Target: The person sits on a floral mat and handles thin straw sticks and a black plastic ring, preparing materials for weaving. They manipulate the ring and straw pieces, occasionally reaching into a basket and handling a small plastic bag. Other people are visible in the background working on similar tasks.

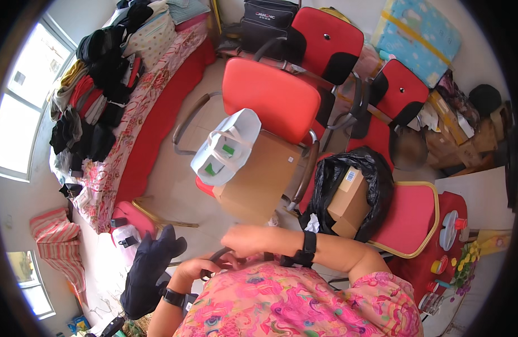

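In front of my chest, my left hand (205, 266) curls its fingers around a thin dark strap (219, 254). My right hand (242, 239) is closed at the strap's upper end, just above the left. A dark navy cloth item (149, 272) hangs beside my left forearm; how it joins the strap is hidden. Ahead stands a red armchair (270, 98) with a cardboard box (259, 180) on it. A white tote bag (228, 146) with light handles and green patches leans on that box. Black bands circle both my wrists.
To the right, a black plastic bag (377, 174) holds a smaller carton (348, 205) beside a pink padded stool (413, 216). A red table (455, 210) with flowers stands far right. Clothes (96, 84) are heaped on the bed at left. More red-black chairs (326, 45) stand behind.
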`<state>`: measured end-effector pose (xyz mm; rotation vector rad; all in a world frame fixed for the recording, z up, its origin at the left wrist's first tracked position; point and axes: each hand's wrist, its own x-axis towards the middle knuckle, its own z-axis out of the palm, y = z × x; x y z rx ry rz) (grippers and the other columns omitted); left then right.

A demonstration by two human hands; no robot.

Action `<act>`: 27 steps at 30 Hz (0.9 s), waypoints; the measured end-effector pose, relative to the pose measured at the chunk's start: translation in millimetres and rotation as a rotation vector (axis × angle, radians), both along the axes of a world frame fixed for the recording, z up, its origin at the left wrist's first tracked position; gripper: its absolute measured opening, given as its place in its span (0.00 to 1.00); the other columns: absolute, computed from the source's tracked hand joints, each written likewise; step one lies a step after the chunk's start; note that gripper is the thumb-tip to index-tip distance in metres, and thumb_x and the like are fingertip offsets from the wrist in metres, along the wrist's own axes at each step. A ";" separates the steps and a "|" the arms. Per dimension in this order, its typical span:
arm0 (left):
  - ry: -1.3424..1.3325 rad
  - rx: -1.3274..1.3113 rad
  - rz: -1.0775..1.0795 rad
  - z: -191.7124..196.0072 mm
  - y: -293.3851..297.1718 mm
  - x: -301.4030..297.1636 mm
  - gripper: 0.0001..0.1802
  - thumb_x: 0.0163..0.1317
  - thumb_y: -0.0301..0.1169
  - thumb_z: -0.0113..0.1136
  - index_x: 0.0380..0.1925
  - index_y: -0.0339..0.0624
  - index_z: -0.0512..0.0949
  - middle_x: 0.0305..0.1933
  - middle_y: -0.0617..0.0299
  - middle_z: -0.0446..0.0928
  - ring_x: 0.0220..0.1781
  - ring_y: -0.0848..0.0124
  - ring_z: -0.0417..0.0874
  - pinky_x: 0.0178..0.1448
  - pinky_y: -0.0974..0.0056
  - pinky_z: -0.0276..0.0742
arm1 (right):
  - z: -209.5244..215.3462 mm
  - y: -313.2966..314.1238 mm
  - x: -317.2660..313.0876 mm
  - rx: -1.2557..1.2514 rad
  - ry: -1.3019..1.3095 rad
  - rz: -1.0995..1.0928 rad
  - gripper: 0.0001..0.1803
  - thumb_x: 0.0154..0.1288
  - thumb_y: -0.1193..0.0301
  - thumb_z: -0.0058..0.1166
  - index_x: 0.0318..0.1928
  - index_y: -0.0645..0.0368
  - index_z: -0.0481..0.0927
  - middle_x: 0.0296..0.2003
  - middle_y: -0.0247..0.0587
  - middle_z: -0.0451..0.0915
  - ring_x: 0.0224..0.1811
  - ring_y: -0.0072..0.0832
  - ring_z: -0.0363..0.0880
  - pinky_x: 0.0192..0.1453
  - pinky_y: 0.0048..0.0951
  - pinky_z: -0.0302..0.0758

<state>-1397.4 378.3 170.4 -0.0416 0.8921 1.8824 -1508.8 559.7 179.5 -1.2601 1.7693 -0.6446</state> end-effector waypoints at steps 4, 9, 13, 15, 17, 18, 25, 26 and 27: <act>-0.080 -0.024 0.091 11.7 27.7 -5.9 0.29 0.46 0.37 0.51 0.47 0.28 0.73 0.60 0.51 0.64 0.66 0.61 0.61 0.71 0.61 0.50 | -1.4 22.2 -10.9 -0.080 0.051 -0.023 0.08 0.49 0.73 0.57 0.30 0.63 0.79 0.26 0.51 0.79 0.29 0.48 0.80 0.32 0.43 0.75; -0.097 -0.108 0.076 24.8 57.4 -24.9 0.31 0.42 0.40 0.54 0.44 0.27 0.74 0.58 0.50 0.66 0.63 0.60 0.64 0.70 0.59 0.50 | -2.3 57.4 -16.8 -0.206 0.010 -0.191 0.10 0.49 0.72 0.59 0.31 0.63 0.77 0.24 0.49 0.78 0.29 0.46 0.80 0.32 0.41 0.75; -0.115 -0.152 -0.043 25.6 73.8 -36.9 0.34 0.41 0.42 0.55 0.46 0.26 0.74 0.58 0.50 0.66 0.62 0.60 0.64 0.68 0.59 0.52 | -5.7 84.2 -16.6 -0.259 -0.022 -0.252 0.10 0.48 0.71 0.60 0.31 0.63 0.77 0.24 0.48 0.79 0.28 0.43 0.81 0.32 0.39 0.75; -0.081 -0.226 -0.131 30.4 81.7 -44.5 0.35 0.42 0.45 0.55 0.47 0.27 0.74 0.58 0.50 0.66 0.61 0.61 0.65 0.67 0.59 0.53 | -5.5 96.2 -16.7 -0.263 -0.052 -0.265 0.10 0.48 0.71 0.60 0.31 0.63 0.77 0.23 0.48 0.79 0.27 0.42 0.81 0.32 0.38 0.75; -0.070 -0.230 -0.176 22.0 84.7 -45.6 0.36 0.44 0.46 0.54 0.49 0.28 0.74 0.58 0.53 0.69 0.60 0.64 0.65 0.65 0.64 0.52 | -5.1 107.5 -17.9 -0.253 -0.098 -0.279 0.11 0.48 0.71 0.61 0.31 0.63 0.77 0.23 0.48 0.79 0.26 0.41 0.81 0.31 0.38 0.75; -0.064 -0.233 -0.196 19.8 85.6 -46.1 0.36 0.45 0.47 0.53 0.50 0.29 0.74 0.57 0.54 0.70 0.59 0.66 0.65 0.64 0.66 0.52 | -3.5 112.1 -18.5 -0.245 -0.129 -0.282 0.12 0.48 0.70 0.61 0.32 0.63 0.77 0.23 0.48 0.79 0.26 0.41 0.81 0.31 0.38 0.75; -0.126 -0.256 -0.234 25.1 103.8 -59.9 0.38 0.46 0.50 0.54 0.50 0.28 0.74 0.58 0.54 0.69 0.59 0.66 0.65 0.65 0.66 0.51 | -18.8 125.7 -20.0 -0.259 -0.160 -0.271 0.14 0.46 0.69 0.63 0.32 0.64 0.77 0.23 0.48 0.79 0.25 0.42 0.80 0.30 0.38 0.75; -0.116 -0.260 -0.234 27.6 107.0 -61.3 0.38 0.46 0.50 0.54 0.51 0.28 0.74 0.58 0.54 0.69 0.60 0.66 0.65 0.66 0.66 0.50 | -24.7 124.5 -19.2 -0.263 -0.167 -0.283 0.14 0.46 0.70 0.63 0.33 0.64 0.77 0.24 0.48 0.79 0.25 0.42 0.80 0.30 0.38 0.75; -0.105 -0.263 -0.231 29.4 110.0 -61.8 0.38 0.47 0.50 0.54 0.51 0.28 0.74 0.59 0.53 0.68 0.61 0.65 0.64 0.66 0.66 0.50 | -33.3 122.1 -15.2 -0.266 -0.174 -0.294 0.15 0.45 0.70 0.64 0.33 0.64 0.77 0.25 0.48 0.79 0.26 0.42 0.80 0.31 0.39 0.75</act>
